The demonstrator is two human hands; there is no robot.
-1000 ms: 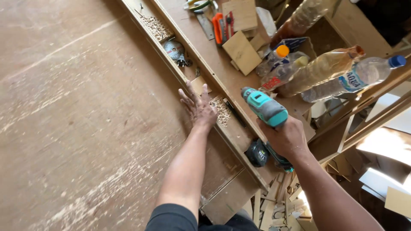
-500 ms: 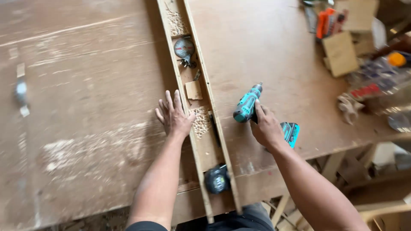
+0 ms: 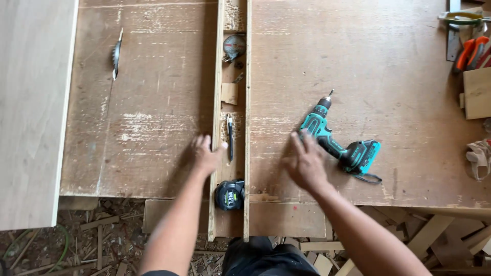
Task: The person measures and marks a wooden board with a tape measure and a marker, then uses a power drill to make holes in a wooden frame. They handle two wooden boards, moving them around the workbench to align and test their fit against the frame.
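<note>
A pale board lies at the far left edge of the worn wooden table, and a circular saw blade pokes up through a slot just beside it. Further right, the left hand rests flat, fingers spread and holding nothing, against the left rail of a narrow wooden channel; inside the channel lie a pen, a small wood block, a round tape measure farther up and a black tape measure near the close end. The right hand hovers open and blurred, its grip empty, just beside the teal cordless drill lying on its side (bit pointing away from the person). To do this well, I judge the left palm should press firmly so the rail cannot shift. Tools at the top right are cut off and hard to identify, as is the cloth-like thing at the right edge.
</note>
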